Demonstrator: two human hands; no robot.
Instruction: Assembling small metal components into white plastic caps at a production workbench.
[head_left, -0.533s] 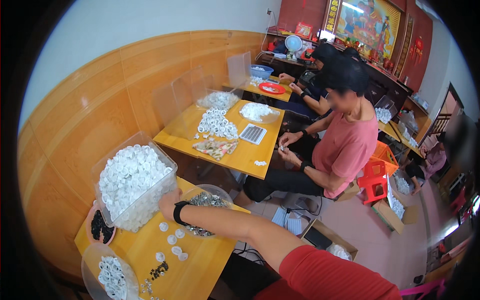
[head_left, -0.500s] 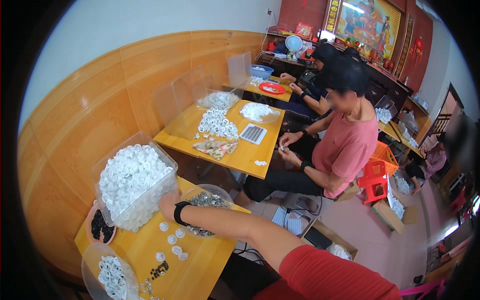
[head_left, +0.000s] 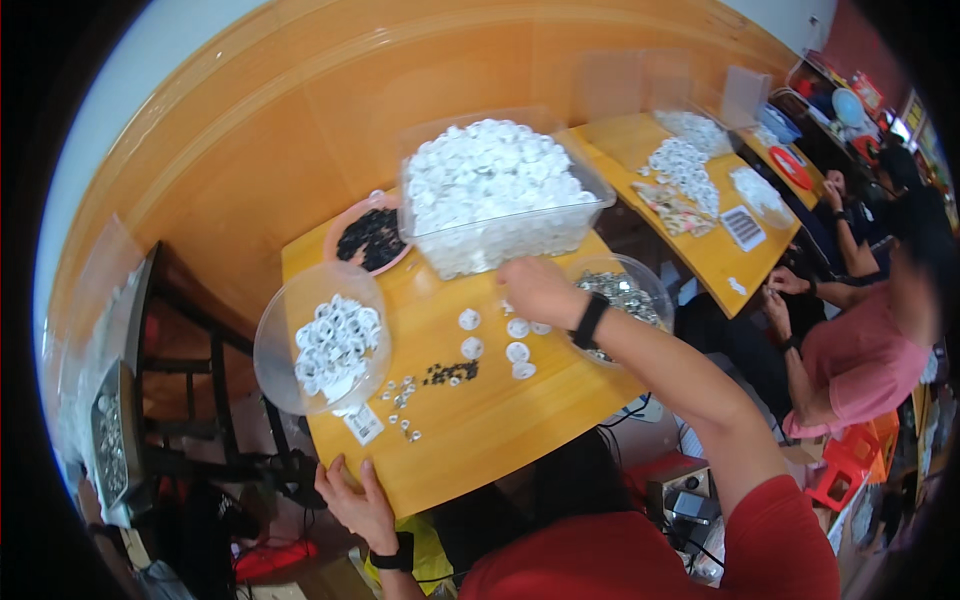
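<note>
My right hand (head_left: 540, 292) reaches over the table, just in front of a clear bin (head_left: 510, 240) heaped with white round plastic pieces. Its fingers are curled downward, and a bit of white shows at the fingertips; what they hold is mostly hidden. Close by lie several loose white discs (head_left: 517, 352) in short rows. My left hand (head_left: 360, 508) rests at the table's front left edge, fingers apart and holding nothing. Between the hands are a patch of small dark star-shaped pieces (head_left: 452, 373) and scattered small shiny metal pieces (head_left: 402, 393).
A clear round tub (head_left: 270, 350) of white rings stands left, with a pink dish (head_left: 340, 228) of black pieces behind it. Right of my hand is a clear bowl (head_left: 655, 285) of metal pieces. Another person in pink (head_left: 865, 350) works at a neighbouring table (head_left: 735, 275).
The view has swung left and down, bringing my left hand into sight. My right hand has moved from beside the bin's right corner to the loose discs in front of it.
</note>
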